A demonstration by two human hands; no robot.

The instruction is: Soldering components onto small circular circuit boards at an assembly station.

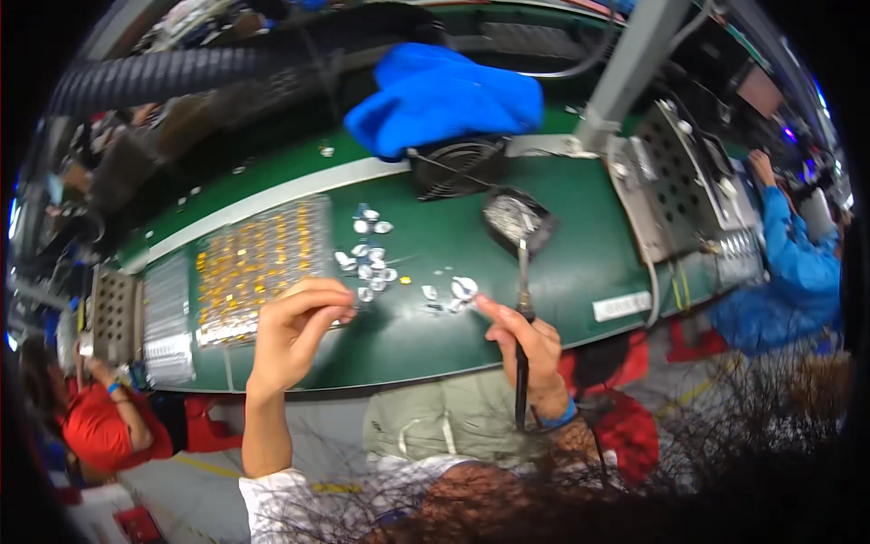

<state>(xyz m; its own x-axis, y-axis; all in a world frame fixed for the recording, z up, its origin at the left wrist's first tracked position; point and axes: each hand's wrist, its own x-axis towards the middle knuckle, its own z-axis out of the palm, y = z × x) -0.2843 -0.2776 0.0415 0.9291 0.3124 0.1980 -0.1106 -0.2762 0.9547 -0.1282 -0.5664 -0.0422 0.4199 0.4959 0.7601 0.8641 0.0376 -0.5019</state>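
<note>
My right hand (533, 349) is closed round the dark handle of what looks like a soldering iron (523, 304). The iron's metal shaft points away from me, its tip over a dark dish (515, 220) of shiny grey material. Near the right index fingertip lies a small white round part (464, 288), with a few more beside it. My left hand (304, 326) hovers at the near corner of a clear tray (313, 218) of small yellow pieces, thumb and index finger pinched. Whatever sits in that pinch is too small to make out. Several white round parts (365, 254) are scattered between tray and dish.
A black fan (459, 168) draped with blue cloth (444, 100) stands at the back. Perforated metal boxes (675, 181) flank the green bench (426, 344), with a coiled holder (739, 257) at right. Clear trays (169, 317) lie left. Co-workers sit on both sides.
</note>
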